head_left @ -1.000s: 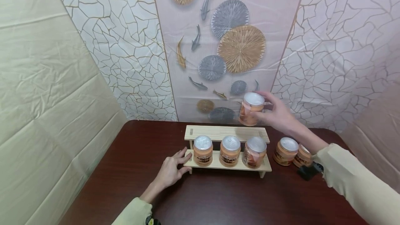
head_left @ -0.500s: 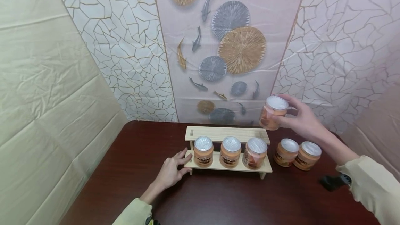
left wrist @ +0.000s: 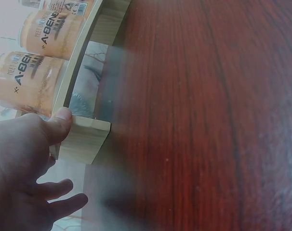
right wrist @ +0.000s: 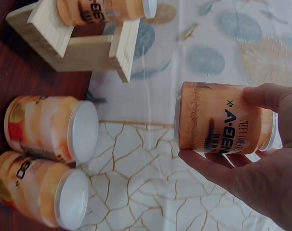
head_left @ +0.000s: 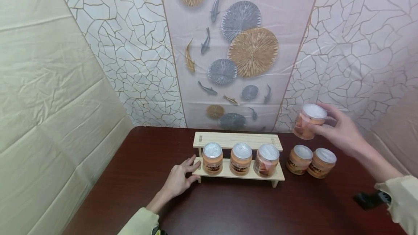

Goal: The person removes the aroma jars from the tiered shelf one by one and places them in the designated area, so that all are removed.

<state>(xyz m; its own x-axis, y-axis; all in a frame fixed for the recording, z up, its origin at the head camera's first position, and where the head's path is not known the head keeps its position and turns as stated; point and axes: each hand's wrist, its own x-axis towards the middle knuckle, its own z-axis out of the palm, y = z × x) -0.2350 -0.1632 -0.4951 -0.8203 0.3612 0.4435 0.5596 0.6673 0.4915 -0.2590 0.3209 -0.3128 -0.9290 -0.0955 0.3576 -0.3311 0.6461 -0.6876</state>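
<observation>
An orange jar (head_left: 306, 124) with a whitish lid is held up by my right hand (head_left: 341, 130), clear of the table. In the right wrist view, thumb and fingers wrap round the jar's printed side. My left hand (head_left: 177, 180) pinches the left end of the lower step of a two-step wooden rack (head_left: 238, 139); the left wrist view has its thumb on the board's edge. Three like jars stand on that lower step: a left jar (head_left: 212, 158), a middle jar (head_left: 241, 159) and a right jar (head_left: 266, 160). The rack's upper step is bare.
Two more orange jars, one nearer the rack (head_left: 299, 159) and one further right (head_left: 321, 163), stand side by side on the dark red table (head_left: 147, 155). Behind the table hangs a patterned cloth (head_left: 225, 93) with fish and round leaves.
My right hand has carried its jar rightward and slightly down, from over the rack's upper step to above the two jars on the table. The left hand stays at the rack's end.
</observation>
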